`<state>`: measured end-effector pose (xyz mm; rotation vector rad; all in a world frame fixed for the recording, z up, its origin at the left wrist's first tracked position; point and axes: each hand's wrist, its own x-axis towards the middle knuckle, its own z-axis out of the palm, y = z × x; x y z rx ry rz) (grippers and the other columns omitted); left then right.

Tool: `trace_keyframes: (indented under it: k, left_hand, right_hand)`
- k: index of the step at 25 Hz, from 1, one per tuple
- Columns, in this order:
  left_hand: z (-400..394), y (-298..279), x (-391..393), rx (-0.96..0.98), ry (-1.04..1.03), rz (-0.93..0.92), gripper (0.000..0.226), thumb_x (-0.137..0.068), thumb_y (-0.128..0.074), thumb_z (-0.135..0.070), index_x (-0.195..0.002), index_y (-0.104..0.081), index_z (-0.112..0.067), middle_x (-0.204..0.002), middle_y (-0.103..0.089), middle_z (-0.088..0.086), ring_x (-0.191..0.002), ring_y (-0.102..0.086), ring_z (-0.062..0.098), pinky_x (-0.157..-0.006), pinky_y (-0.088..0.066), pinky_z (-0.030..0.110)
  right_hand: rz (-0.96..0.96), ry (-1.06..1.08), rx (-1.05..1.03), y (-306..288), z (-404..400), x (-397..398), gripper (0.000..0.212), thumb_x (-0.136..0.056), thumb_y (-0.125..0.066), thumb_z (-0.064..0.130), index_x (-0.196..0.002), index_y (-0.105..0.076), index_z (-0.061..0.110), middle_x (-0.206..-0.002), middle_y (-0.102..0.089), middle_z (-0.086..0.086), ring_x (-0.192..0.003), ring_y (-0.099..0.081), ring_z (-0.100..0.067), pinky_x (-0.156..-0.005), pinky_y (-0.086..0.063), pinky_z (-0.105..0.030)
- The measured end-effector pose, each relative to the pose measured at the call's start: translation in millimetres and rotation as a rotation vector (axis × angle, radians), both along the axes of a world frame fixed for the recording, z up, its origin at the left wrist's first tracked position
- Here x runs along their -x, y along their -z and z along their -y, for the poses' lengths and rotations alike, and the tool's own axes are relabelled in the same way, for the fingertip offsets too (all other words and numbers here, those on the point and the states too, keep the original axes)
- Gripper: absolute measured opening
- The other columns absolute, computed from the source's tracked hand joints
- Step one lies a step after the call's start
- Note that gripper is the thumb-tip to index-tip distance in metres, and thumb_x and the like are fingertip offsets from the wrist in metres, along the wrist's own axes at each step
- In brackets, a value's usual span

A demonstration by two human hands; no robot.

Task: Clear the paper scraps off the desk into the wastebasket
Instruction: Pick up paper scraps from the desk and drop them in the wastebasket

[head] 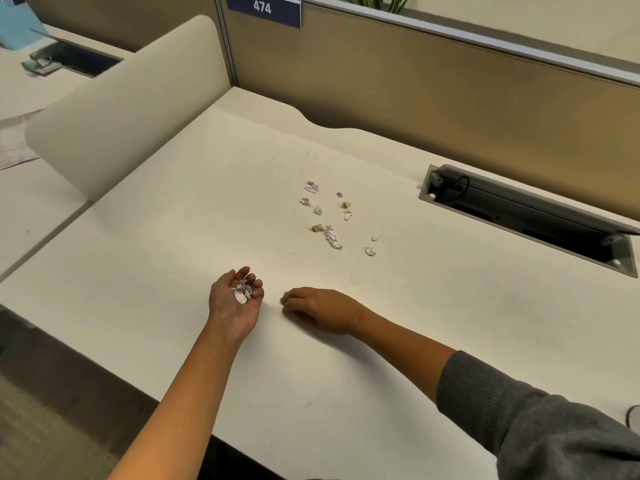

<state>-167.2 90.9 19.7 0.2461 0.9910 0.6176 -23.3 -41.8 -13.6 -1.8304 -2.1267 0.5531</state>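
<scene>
My left hand (235, 299) lies palm up on the white desk (173, 244), fingers curled round a small heap of paper scraps (243, 292). My right hand (320, 308) rests palm down on the desk just to its right, fingers loosely bent, with nothing seen in it. Several more paper scraps (329, 220), white and a couple tan, are scattered farther back near the middle of the desk. No wastebasket is in view.
An open cable hatch (526, 216) is sunk into the desk at the right. A tan partition wall (415, 98) runs along the back, and a rounded cream divider (131, 105) stands at the left. The desk's front edge runs diagonally below my forearms.
</scene>
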Motion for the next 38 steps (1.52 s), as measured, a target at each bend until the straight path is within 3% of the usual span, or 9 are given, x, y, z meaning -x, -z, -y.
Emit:
trace_keyframes:
  k: [9,12,15,20,24,27,31,34,38]
  left_hand:
    - [41,0,-40,0.014,0.167,-0.025,0.032,-0.099,-0.037,-0.020,-0.079,-0.057,-0.005,-0.071,-0.050,0.006,-0.061,-0.045,0.018,-0.047,-0.033,0.020]
    - [53,1,-53,0.010,0.228,-0.051,0.032,-0.099,-0.038,-0.020,-0.079,-0.058,-0.004,-0.071,-0.049,0.006,-0.061,-0.045,0.018,-0.048,-0.033,0.021]
    - [71,5,-64,0.009,0.325,-0.092,0.029,-0.097,-0.041,-0.018,-0.078,-0.057,-0.004,-0.070,-0.047,0.006,-0.061,-0.043,0.018,-0.055,-0.031,0.022]
    - [94,14,-79,0.029,0.422,-0.126,0.024,-0.096,-0.044,-0.016,-0.078,-0.056,-0.004,-0.069,-0.049,0.007,-0.058,-0.045,0.018,-0.054,-0.033,0.022]
    - [95,17,-90,0.054,0.435,-0.070,0.037,-0.099,-0.040,-0.027,-0.081,-0.063,-0.004,-0.065,-0.068,0.009,-0.053,-0.061,0.016,-0.060,-0.042,0.024]
    - [89,15,-94,0.027,0.428,-0.046,0.045,-0.099,-0.040,-0.028,-0.074,-0.070,-0.006,-0.071,-0.073,0.008,-0.061,-0.068,0.015,-0.057,-0.051,0.024]
    - [69,14,-96,0.055,0.383,-0.041,0.031,-0.099,-0.037,-0.019,-0.079,-0.057,-0.005,-0.068,-0.055,0.009,-0.059,-0.047,0.019,-0.053,-0.032,0.023]
    - [52,18,-93,0.044,0.351,-0.063,0.030,-0.098,-0.037,-0.017,-0.078,-0.056,-0.005,-0.065,-0.049,0.007,-0.058,-0.045,0.019,-0.049,-0.031,0.022]
    - [41,21,-90,0.051,0.326,-0.060,0.030,-0.098,-0.037,-0.017,-0.078,-0.056,-0.005,-0.068,-0.047,0.005,-0.058,-0.043,0.018,-0.046,-0.032,0.021]
  right_hand:
    - [0.037,0.075,0.159,-4,102,-40,0.039,-0.105,-0.042,0.026,-0.143,-0.049,0.020,-0.155,-0.039,0.005,-0.146,-0.032,-0.012,-0.105,-0.045,-0.033]
    - [0.071,0.144,0.126,-8,114,-45,0.034,-0.105,-0.042,0.020,-0.134,-0.061,0.019,-0.145,-0.053,0.001,-0.136,-0.047,-0.017,-0.101,-0.047,-0.032]
    - [0.059,0.252,0.137,-12,119,-49,0.023,-0.102,-0.048,0.015,-0.112,-0.069,0.015,-0.120,-0.064,0.000,-0.107,-0.060,-0.022,-0.084,-0.052,-0.039]
    - [-0.380,0.713,0.062,-31,101,-43,0.010,-0.088,-0.068,0.012,-0.093,-0.076,0.016,-0.095,-0.071,0.003,-0.085,-0.067,-0.008,-0.082,-0.056,-0.029]
    - [-0.562,0.775,-0.005,-60,66,-24,0.012,-0.085,-0.069,0.010,-0.092,-0.076,0.017,-0.090,-0.074,0.007,-0.083,-0.069,-0.001,-0.078,-0.056,-0.021]
    - [-0.501,0.743,0.067,-73,45,-19,0.019,-0.084,-0.068,0.012,-0.099,-0.075,0.023,-0.096,-0.075,0.006,-0.089,-0.070,-0.005,-0.078,-0.056,-0.023]
    - [-0.427,0.813,-0.030,-85,26,-53,0.027,-0.091,-0.057,0.006,-0.106,-0.074,0.021,-0.109,-0.074,0.007,-0.092,-0.069,-0.005,-0.078,-0.047,-0.013]
    - [-0.383,0.879,-0.034,-75,12,-83,0.029,-0.094,-0.052,0.004,-0.112,-0.071,0.016,-0.115,-0.072,0.002,-0.100,-0.067,-0.014,-0.085,-0.048,-0.022]
    - [-0.184,0.687,0.089,-45,-20,-95,0.035,-0.097,-0.048,0.005,-0.129,-0.060,0.014,-0.135,-0.059,-0.005,-0.123,-0.054,-0.024,-0.104,-0.042,-0.035]
